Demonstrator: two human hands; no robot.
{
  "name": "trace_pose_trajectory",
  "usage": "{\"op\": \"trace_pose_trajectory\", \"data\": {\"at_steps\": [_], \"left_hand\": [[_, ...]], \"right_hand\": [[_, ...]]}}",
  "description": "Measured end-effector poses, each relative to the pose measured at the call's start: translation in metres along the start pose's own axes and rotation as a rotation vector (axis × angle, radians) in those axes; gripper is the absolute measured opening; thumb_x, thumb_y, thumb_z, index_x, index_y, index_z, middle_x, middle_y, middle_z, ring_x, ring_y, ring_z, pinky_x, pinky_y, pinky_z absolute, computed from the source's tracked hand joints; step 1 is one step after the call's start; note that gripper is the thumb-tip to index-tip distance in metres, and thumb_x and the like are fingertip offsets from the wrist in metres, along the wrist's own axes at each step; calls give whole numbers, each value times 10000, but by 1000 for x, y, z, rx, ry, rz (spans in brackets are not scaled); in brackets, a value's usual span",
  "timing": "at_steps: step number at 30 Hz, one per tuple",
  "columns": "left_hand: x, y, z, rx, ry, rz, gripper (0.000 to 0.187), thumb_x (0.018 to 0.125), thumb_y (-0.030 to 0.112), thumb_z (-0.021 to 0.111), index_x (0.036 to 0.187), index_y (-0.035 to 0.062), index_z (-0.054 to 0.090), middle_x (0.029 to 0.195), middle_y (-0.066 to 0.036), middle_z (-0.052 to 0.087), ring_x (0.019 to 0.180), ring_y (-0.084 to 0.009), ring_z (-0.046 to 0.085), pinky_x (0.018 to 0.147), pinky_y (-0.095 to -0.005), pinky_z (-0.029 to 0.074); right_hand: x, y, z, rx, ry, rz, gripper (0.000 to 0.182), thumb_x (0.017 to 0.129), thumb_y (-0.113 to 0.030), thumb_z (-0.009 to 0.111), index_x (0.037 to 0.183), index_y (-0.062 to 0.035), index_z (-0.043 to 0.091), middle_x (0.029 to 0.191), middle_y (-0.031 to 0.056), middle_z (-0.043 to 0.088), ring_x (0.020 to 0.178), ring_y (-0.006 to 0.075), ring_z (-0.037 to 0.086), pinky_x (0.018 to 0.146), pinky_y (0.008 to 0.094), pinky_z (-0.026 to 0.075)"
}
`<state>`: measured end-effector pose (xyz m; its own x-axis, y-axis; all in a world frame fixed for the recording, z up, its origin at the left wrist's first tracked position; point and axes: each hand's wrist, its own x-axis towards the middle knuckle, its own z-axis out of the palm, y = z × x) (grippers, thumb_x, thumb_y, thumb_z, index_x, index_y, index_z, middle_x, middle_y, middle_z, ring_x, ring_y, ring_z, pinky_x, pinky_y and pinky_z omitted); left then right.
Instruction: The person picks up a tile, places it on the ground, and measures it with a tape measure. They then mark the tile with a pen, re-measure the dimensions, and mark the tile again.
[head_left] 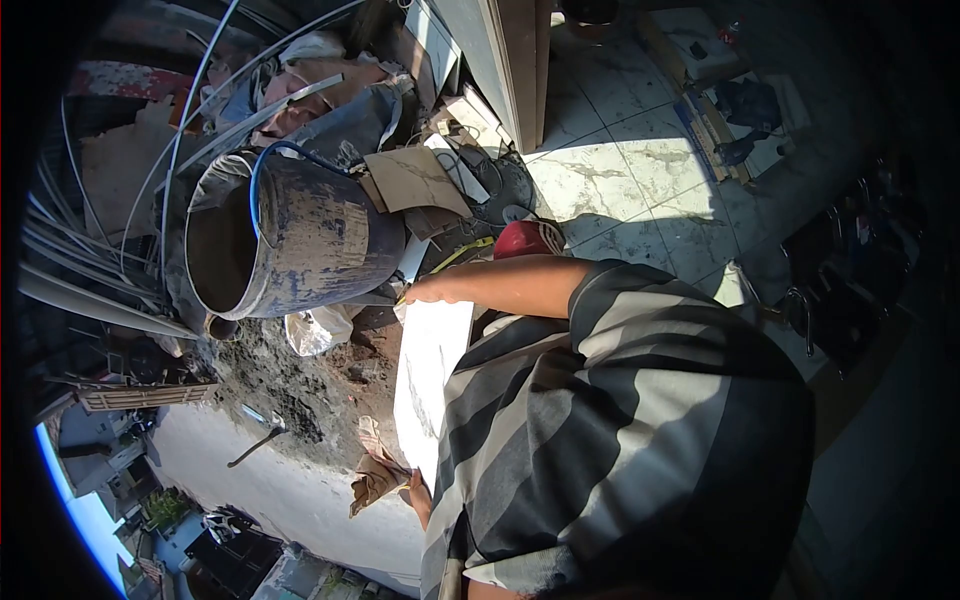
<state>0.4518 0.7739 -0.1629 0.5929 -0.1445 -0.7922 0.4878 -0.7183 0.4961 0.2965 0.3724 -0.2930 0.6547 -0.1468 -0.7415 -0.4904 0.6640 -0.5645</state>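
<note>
A white marbled tile (pixel 428 380) stretches lengthwise in front of the striped shirt. My right hand (pixel 436 289) is closed on its upper end in the view, with the fingers bent at the edge. My left hand (pixel 418 492) grips the opposite end, low in the view, and is partly hidden by the tile and the shirt. Beside that hand lies crumpled brown paper (pixel 375 478). A yellow strip (pixel 466 254), perhaps a measuring tape, lies just beyond my right hand.
A large dirty bucket (pixel 315 230) with a blue handle lies on its side near my right hand. Beyond it are tile pieces (pixel 415 181), a plastic bag (pixel 318 329), long pale strips and rubble. A trowel-like tool (pixel 258 440) rests near grey mortar (pixel 265 375).
</note>
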Motion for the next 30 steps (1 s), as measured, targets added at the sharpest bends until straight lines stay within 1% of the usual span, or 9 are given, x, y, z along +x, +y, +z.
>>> {"op": "trace_pose_trajectory", "data": {"at_steps": [7,10,12,17,19,20,25,27,30], "left_hand": [[2,8,-3,14,2,-6,386,962,276,508,1158,-49,583,1098,-90,625,941,-187,614,852,-275,473],[3,10,-4,27,3,-4,386,962,276,508,1157,-49,584,1096,-90,626,940,-187,614,852,-275,473],[4,13,-3,37,-2,-8,385,962,276,507,1156,-48,584,1095,-89,627,939,-186,614,851,-274,473],[6,17,-7,64,3,-17,385,963,276,507,1155,-48,585,1091,-89,628,936,-185,615,849,-273,473],[7,21,-7,72,1,-16,384,963,276,506,1154,-48,586,1090,-88,629,935,-185,615,849,-273,473],[7,21,-7,75,-1,-19,384,963,276,506,1154,-48,586,1089,-88,629,935,-185,615,848,-272,473],[8,27,-7,92,-6,-20,383,963,276,506,1153,-47,587,1086,-87,630,932,-184,615,847,-271,473],[8,28,-9,87,-12,-23,383,964,276,505,1152,-47,588,1084,-87,631,931,-183,616,846,-271,473],[6,27,-10,58,-11,-22,383,964,276,505,1151,-47,588,1082,-87,632,930,-183,616,845,-270,473]], "right_hand": [[58,16,-5,-59,37,-95,632,851,-353,543,1393,-55,417,1487,169,324,1375,311,278,1050,456,297],[44,14,-7,-91,78,-132,628,853,-349,541,1397,-62,415,1501,153,310,1385,305,265,1058,458,286],[-1,2,-8,-8,-4,-36,627,849,-345,542,1394,-61,419,1501,153,310,1382,297,273,1064,454,280],[-11,1,-6,39,0,-70,627,838,-334,551,1386,-55,430,1485,160,332,1359,301,301,1057,455,290],[-21,-2,-3,25,99,-58,347,855,-283,509,1071,-53,653,1061,103,647,950,238,621,772,434,483],[-10,3,-4,30,85,-74,357,857,-297,502,1070,-51,648,1069,102,643,948,242,616,784,438,478],[9,10,-3,-16,122,-41,413,858,-320,499,1154,-52,605,1171,118,601,1049,247,572,849,451,447],[19,14,-6,93,2,-14,655,826,-361,576,1357,-1,443,1460,186,361,1334,305,335,1052,429,301],[-8,7,-6,27,84,-26,647,816,-374,583,1330,3,474,1447,189,377,1320,302,350,1040,429,310]]}}
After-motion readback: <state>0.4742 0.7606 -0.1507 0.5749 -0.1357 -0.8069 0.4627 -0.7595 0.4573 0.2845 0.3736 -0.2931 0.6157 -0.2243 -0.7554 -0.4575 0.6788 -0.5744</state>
